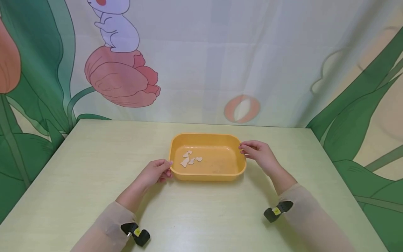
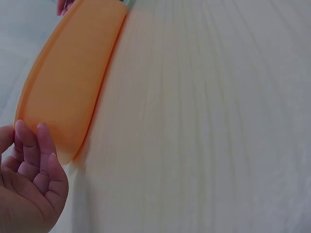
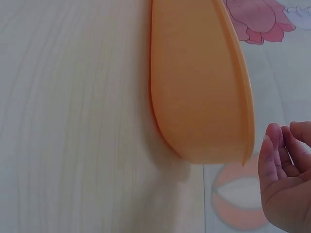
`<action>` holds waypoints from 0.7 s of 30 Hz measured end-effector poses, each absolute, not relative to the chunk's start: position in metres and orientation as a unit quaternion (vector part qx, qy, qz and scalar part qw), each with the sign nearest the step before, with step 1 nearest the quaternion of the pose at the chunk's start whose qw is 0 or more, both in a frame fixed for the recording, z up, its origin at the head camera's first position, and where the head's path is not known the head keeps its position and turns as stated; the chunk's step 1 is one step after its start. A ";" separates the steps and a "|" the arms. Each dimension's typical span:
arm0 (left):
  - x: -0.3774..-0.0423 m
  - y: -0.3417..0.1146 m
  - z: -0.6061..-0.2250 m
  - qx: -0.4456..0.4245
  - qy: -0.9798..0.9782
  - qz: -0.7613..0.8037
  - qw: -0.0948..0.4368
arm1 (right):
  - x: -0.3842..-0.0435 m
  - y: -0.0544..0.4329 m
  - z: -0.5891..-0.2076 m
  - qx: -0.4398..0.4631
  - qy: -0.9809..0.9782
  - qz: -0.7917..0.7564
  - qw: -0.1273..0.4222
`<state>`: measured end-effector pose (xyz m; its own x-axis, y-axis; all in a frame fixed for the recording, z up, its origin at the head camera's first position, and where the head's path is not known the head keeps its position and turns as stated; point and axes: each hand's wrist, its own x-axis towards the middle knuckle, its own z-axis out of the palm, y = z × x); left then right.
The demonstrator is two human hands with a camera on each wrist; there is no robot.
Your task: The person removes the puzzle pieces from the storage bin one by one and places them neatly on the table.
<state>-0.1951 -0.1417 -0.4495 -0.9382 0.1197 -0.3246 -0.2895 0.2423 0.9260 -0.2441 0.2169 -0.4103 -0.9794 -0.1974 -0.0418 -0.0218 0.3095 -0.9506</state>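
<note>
A yellow rectangular tray with rounded corners stands on the table in the head view. Several small, pale, irregular flat scraps lie in its left half. At the tray's left end, my left hand pinches the rim, thumb on top and fingers against the outer wall. That same left hand appears at lower left in the left wrist view. My right hand is at the right end, fingertips close by the rim. In the right wrist view, a small gap separates the loosely bent right fingers from the tray.
The pale wood-grain table reaches back to a hanging cloth printed with flowers and a white animal. Small black cameras, such as the left one, are strapped to both sleeves.
</note>
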 end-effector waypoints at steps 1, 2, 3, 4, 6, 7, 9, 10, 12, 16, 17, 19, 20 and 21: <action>-0.195 -0.142 -0.449 -0.056 0.770 0.612 0.168 | -0.244 0.214 -0.410 -0.070 0.802 -0.588 0.077; -0.195 -0.142 -0.449 -0.057 0.771 0.612 0.169 | -0.244 0.211 -0.410 -0.072 0.801 -0.590 0.079; -0.195 -0.142 -0.449 -0.058 0.771 0.611 0.171 | -0.245 0.208 -0.411 -0.072 0.800 -0.590 0.080; -0.195 -0.142 -0.449 -0.059 0.771 0.611 0.171 | -0.245 0.205 -0.411 -0.073 0.801 -0.589 0.082; -0.195 -0.142 -0.448 -0.060 0.771 0.611 0.172 | -0.246 0.201 -0.411 -0.077 0.800 -0.590 0.084; -0.195 -0.142 -0.448 -0.061 0.771 0.611 0.171 | -0.246 0.198 -0.411 -0.078 0.798 -0.591 0.084; -0.195 -0.142 -0.448 -0.062 0.771 0.611 0.169 | -0.247 0.194 -0.411 -0.082 0.793 -0.597 0.087; -0.195 -0.142 -0.448 -0.061 0.771 0.611 0.168 | -0.247 0.192 -0.411 -0.085 0.790 -0.600 0.089; -0.195 -0.142 -0.449 -0.059 0.771 0.611 0.168 | -0.248 0.186 -0.412 -0.091 0.784 -0.607 0.093; -0.195 -0.142 -0.449 -0.055 0.771 0.611 0.170 | -0.248 0.172 -0.413 -0.101 0.780 -0.608 0.103; -0.195 -0.142 -0.449 -0.055 0.771 0.611 0.170 | -0.249 0.168 -0.414 -0.105 0.781 -0.607 0.104; -0.195 -0.142 -0.449 -0.056 0.771 0.612 0.170 | -0.249 0.160 -0.414 -0.111 0.785 -0.601 0.107; -0.195 -0.142 -0.450 -0.056 0.770 0.612 0.170 | -0.250 0.156 -0.415 -0.112 0.787 -0.597 0.108; -0.195 -0.142 -0.450 -0.057 0.770 0.613 0.169 | -0.250 0.152 -0.416 -0.112 0.788 -0.595 0.110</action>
<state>-0.1952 -0.1421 -0.4497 -0.9363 0.1202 -0.3299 -0.2945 0.2424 0.9244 -0.2504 0.1521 -0.4159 -0.9507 -0.3075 -0.0406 -0.0451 0.2666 -0.9628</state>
